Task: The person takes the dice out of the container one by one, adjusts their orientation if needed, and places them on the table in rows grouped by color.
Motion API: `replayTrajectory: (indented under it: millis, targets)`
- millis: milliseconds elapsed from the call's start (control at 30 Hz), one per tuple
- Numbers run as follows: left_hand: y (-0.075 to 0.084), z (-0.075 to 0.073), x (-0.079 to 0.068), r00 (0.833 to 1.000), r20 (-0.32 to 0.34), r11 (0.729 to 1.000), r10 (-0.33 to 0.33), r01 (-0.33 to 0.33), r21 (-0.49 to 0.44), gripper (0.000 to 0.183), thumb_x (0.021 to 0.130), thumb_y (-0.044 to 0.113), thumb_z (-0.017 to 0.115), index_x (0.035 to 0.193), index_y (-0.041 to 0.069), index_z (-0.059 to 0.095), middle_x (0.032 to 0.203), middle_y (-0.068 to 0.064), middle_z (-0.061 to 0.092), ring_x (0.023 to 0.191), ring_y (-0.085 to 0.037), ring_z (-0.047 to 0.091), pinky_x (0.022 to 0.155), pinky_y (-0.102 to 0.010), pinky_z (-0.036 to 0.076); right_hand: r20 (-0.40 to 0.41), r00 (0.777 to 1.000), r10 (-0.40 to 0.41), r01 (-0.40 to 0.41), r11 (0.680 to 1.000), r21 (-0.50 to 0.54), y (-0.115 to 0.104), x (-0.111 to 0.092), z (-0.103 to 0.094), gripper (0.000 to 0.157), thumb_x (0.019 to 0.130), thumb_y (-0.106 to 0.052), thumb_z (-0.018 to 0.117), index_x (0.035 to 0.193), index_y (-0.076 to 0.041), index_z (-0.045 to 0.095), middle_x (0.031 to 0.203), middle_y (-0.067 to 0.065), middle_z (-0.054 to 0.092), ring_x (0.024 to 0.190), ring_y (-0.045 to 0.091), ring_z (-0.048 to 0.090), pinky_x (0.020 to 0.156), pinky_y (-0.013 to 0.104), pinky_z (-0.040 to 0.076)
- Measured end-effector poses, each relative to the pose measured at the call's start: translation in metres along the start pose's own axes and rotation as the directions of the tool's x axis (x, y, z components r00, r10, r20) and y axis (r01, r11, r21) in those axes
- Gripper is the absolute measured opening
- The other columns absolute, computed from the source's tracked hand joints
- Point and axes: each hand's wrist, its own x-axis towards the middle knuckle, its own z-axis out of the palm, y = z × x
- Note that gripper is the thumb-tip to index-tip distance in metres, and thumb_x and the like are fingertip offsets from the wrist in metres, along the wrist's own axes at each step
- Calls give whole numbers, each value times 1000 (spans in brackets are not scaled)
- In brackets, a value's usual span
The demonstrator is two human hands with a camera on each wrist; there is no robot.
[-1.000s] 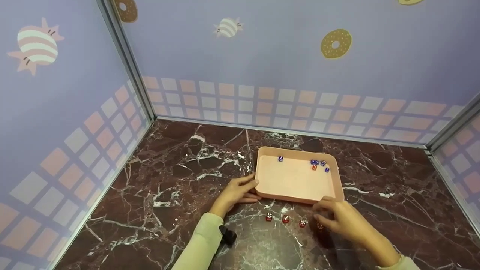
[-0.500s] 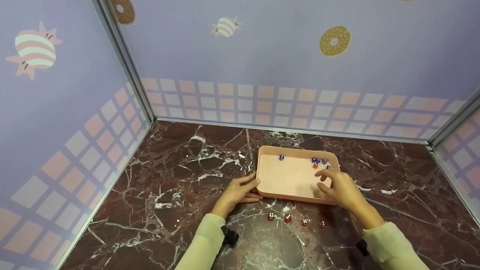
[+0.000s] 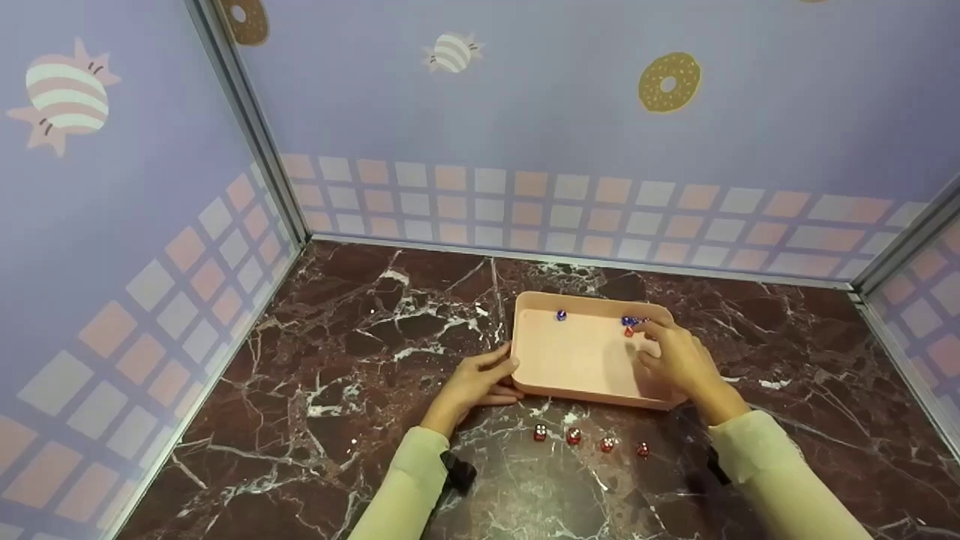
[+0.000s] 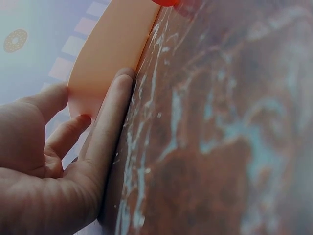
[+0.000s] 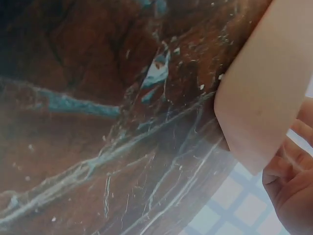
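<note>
A shallow peach tray (image 3: 577, 394) lies on the marble table. My left hand (image 3: 476, 381) touches its near left corner; in the left wrist view one finger (image 4: 110, 120) lies straight along the base. My right hand (image 3: 679, 360) reaches over the right wall, thumb and forefinger apart, fingertips close to a red die (image 3: 628, 331) and several blue dice (image 3: 626, 321) in the far right corner. The hand partly hides these blue dice. Another blue die (image 3: 561, 315) sits alone near the back wall. In the right wrist view the tray wall covers part of the right hand (image 5: 293, 181).
Several red dice stand in a row in front of the tray, from a left one (image 3: 540, 432) to a right one (image 3: 643, 449). Patterned panels (image 3: 480, 135) enclose the table at the back and sides. A black wrist strap (image 3: 459, 472) shows at the left sleeve.
My right hand has left the rightmost red die of the row in front and moved up over the tray to the dice in its far right corner. The left hand has stayed at the tray.
</note>
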Motion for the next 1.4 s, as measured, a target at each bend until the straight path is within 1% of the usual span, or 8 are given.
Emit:
replayTrajectory:
  millis: [200, 333, 567, 833, 1033, 1167, 1267, 1400]
  targets:
    - [-1, 1, -1, 1000, 3, 1000, -1, 1, -15, 63, 107, 23, 68, 163, 11, 41, 124, -30, 68, 91, -38, 79, 85, -41, 70, 19, 998, 63, -62, 998, -27, -3, 3, 8, 27, 93, -12, 75, 119, -12, 73, 123, 17, 64, 86, 48, 70, 63, 65, 61]
    - [-1, 0, -1, 1000, -1, 1000, 3, -3, -21, 63, 107, 22, 68, 163, 10, 41, 120, -30, 69, 92, -40, 78, 85, -42, 70, 23, 998, 61, -60, 997, -40, -5, 10, 11, 29, 95, -16, 72, 124, -9, 72, 134, 22, 61, 85, 53, 68, 66, 69, 61]
    - [-1, -1, -3, 1000, -9, 1000, 3, -3, -17, 64, 107, 20, 68, 163, 9, 40, 116, -28, 70, 90, -39, 79, 85, -42, 70, 58, 997, 49, -43, 994, -102, -11, 26, 13, 39, 104, -21, 62, 138, -5, 68, 144, 26, 58, 119, 54, 61, 84, 74, 61]
    - [-1, 1, -3, 1000, -9, 1000, 1, -1, -21, 63, 106, 20, 69, 162, 7, 42, 124, -28, 69, 91, -40, 78, 84, -43, 70, 134, 984, 119, -108, 991, -85, -6, 32, 13, 14, 98, -7, 68, 107, -4, 78, 122, 23, 72, 102, 52, 69, 79, 72, 61]
    - [2, 2, 0, 1000, -12, 1000, 4, -5, -24, 63, 106, 20, 69, 162, 8, 42, 124, -28, 68, 91, -39, 79, 84, -42, 70, 128, 986, 104, -95, 993, -72, -2, 31, 7, 13, 96, -8, 69, 95, -7, 82, 107, 21, 76, 93, 49, 72, 77, 68, 61]
    - [2, 2, 0, 1000, -9, 1000, 7, -7, -27, 63, 107, 19, 68, 162, 7, 42, 124, -28, 69, 91, -40, 79, 85, -42, 70, 136, 989, 49, -43, 998, -48, -6, 25, 6, 13, 93, -3, 70, 92, -5, 83, 102, 18, 78, 93, 42, 73, 82, 63, 63]
    - [0, 1, -1, 1000, 2, 1000, 1, -1, -28, 62, 107, 20, 67, 163, 7, 41, 127, -30, 68, 93, -40, 78, 86, -42, 70, 140, 989, -49, 54, 998, -34, -11, 14, 7, 15, 85, 5, 76, 86, -8, 84, 92, 9, 78, 89, 33, 73, 81, 56, 65]
    - [-1, -1, -1, 1000, 3, 1000, 0, 0, -18, 62, 108, 21, 66, 163, 7, 40, 132, -32, 65, 93, -39, 78, 86, -41, 70, 153, 968, -201, 208, 978, -31, -22, 0, 7, 22, 77, 9, 77, 71, -12, 77, 74, -2, 71, 68, 16, 63, 62, 40, 62]
